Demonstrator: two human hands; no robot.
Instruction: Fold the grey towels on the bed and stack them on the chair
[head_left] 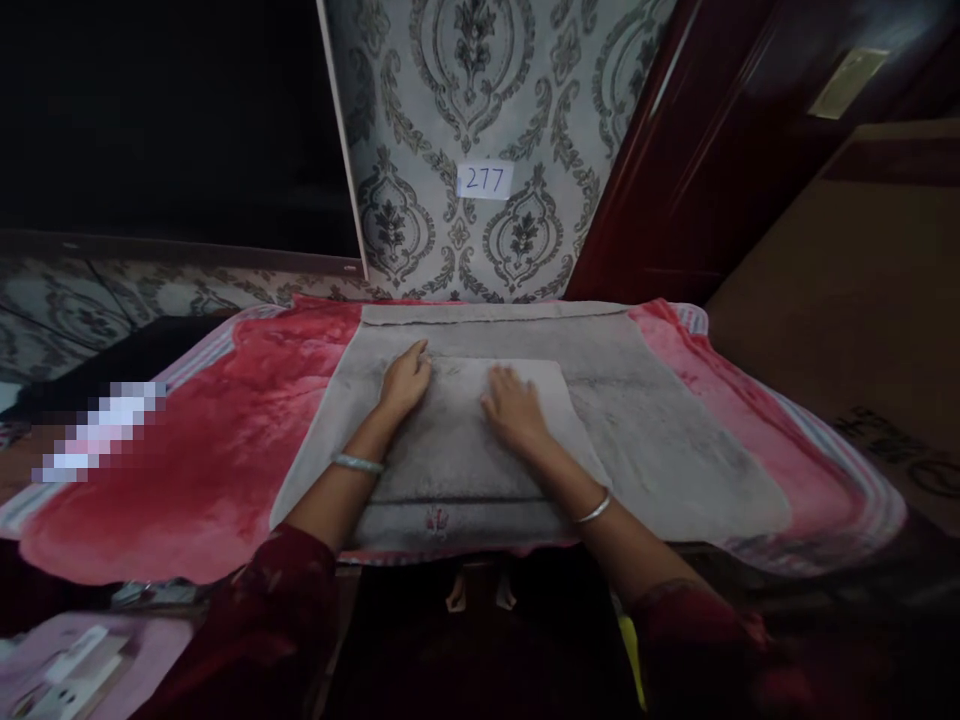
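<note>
Left hand and right hand, spread and empty, seemingly smooth grey cloth at eleven and one o'clock; next needs squared edges.

Black screen and cardboard box cut off

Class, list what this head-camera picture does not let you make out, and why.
All in the head view:
Palms of the left hand and right hand: hidden by the hands' backs.
Middle of the red blanket: covered by the grey cloth.
Red mark near the front: too small to identify.
Dark screen: cut by left and top edges.
Cardboard box: cut by right edge.
</note>
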